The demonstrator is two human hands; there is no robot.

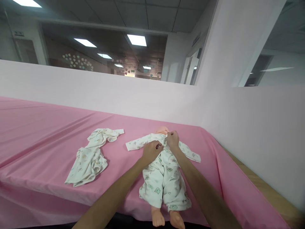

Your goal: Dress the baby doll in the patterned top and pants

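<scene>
- Head view looks down on a worktop covered with a smooth pink cloth, with a pale pink partition wall standing behind it and along the right side.
- A plastic baby doll lies on its back near the front edge, dressed in a white cotton romper printed with small green and grey figures; its head points toward the wall and its bare feet reach the edge nearest you.
- Your left hand rests on the doll's chest, its grip pinched on the romper fabric at the front opening.
- Your right hand sits just beside it at the doll's neck, its grip clenched on the collar edge of the same romper.
- The romper's sleeves lie spread flat to both sides.
- A second white printed baby garment lies crumpled on the cloth to the left of the doll, apart from both hands.
</scene>
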